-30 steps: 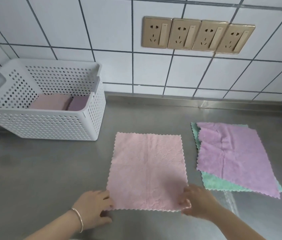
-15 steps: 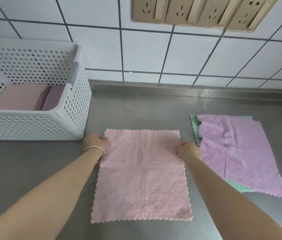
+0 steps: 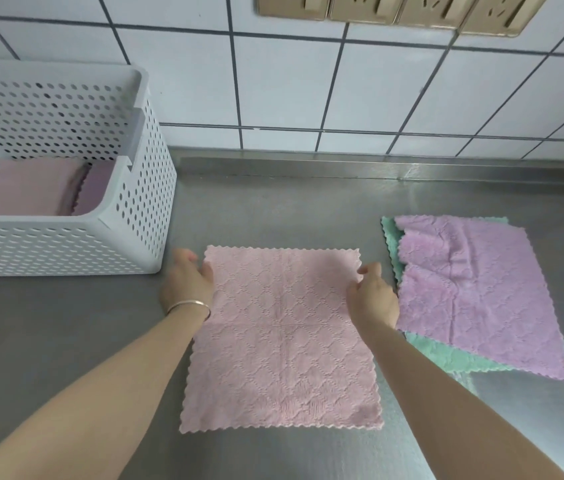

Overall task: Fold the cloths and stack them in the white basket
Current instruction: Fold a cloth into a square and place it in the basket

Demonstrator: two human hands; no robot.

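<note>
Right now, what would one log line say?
step: start fold | pink cloth: flat on counter | left hand, right hand: pinching far corners | white basket: folded cloths inside

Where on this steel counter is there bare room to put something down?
Bare steel lies between the white basket, the pink cloth and the wall, and in front of the basket. It is crowded on the right: the purple cloth covers the green cloth, close beside the right hand.
</note>
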